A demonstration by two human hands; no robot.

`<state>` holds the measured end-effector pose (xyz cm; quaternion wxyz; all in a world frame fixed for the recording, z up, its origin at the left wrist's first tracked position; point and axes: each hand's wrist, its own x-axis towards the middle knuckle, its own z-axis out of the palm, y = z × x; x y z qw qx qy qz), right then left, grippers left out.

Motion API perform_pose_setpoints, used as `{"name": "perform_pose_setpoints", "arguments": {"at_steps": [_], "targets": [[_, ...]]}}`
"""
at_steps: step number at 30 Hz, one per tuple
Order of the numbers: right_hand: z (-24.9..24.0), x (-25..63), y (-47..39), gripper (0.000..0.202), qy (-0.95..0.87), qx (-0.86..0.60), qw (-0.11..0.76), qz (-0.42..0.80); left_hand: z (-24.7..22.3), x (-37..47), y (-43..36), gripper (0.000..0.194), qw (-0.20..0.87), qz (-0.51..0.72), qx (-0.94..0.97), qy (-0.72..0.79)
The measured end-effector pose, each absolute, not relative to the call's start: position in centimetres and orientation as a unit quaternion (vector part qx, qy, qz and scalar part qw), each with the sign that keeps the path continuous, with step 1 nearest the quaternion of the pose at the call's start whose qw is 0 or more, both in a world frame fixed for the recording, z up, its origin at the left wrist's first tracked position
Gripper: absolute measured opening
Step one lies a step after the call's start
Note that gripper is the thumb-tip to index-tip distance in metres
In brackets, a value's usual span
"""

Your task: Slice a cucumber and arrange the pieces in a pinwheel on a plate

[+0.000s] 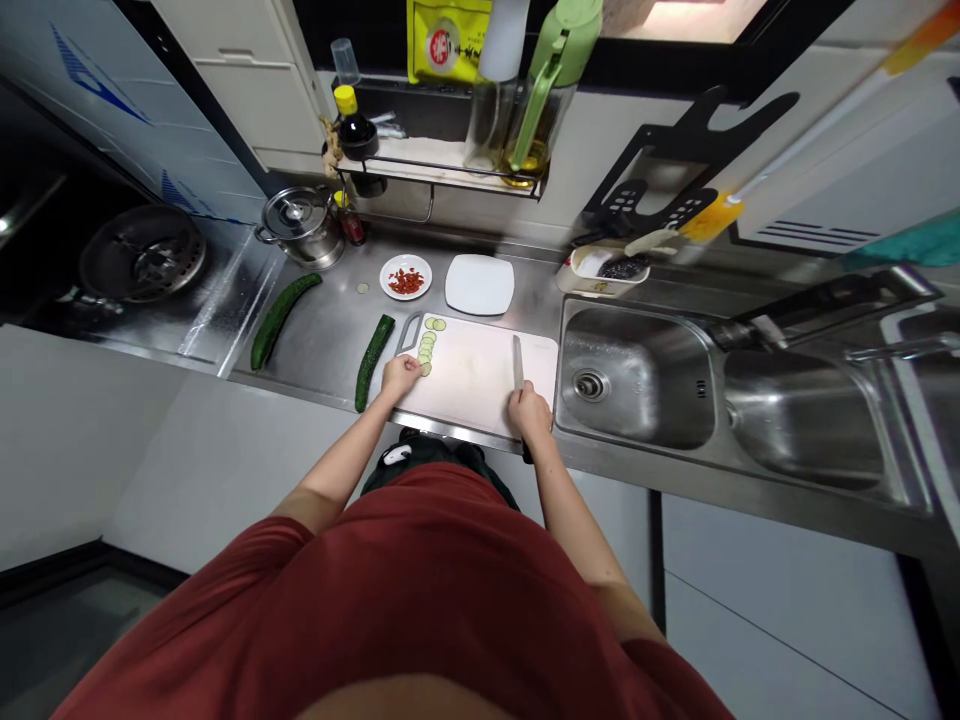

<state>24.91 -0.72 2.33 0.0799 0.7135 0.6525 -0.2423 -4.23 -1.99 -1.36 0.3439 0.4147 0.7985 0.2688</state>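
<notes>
My right hand (531, 410) is wrapped round the handle of a kitchen knife (517, 362), its blade pointing away from me over the right part of the white cutting board (472, 390). At the board's left edge, the closed fingers of my left hand (402, 376) pinch the near end of a row, at a cucumber slice (427, 370). More pale green cucumber slices (427, 346) lie overlapping in a line beyond it. Just left of the board is a cut length of cucumber (373, 362). Farther left a whole cucumber (286, 316) rests on the steel counter.
Behind the board stand a white square plate (480, 284) and a small dish (394, 290) of chopped red pieces. A lidded pot (301, 225) and a frying pan (142, 255) are at the left. The double sink (637, 375) borders the board's right side. A bottle rack (450, 178) hangs above.
</notes>
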Motion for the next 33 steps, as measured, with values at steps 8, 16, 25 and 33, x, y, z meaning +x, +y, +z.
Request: {"name": "perform_pose_setpoints", "arguments": {"at_steps": [8, 16, 25, 33], "targets": [[2.4, 24.8, -0.7, 0.037, 0.653, 0.712, 0.084, -0.243, -1.7, -5.3, -1.7, 0.013, 0.296, 0.225, 0.433, 0.821], [2.5, 24.8, -0.6, 0.038, 0.655, 0.708, 0.093, -0.247, -1.1, -4.9, -1.6, 0.014, 0.272, 0.189, 0.454, 0.827], [3.0, 24.7, -0.5, 0.038, 0.652, 0.709, 0.105, -0.248, -0.4, -4.6, -1.8, 0.015, 0.258, 0.185, 0.466, 0.826], [2.8, 24.8, -0.5, 0.038, 0.653, 0.709, 0.101, -0.246, -0.4, -4.6, -1.7, 0.017, 0.257, 0.177, 0.47, 0.825]]}}
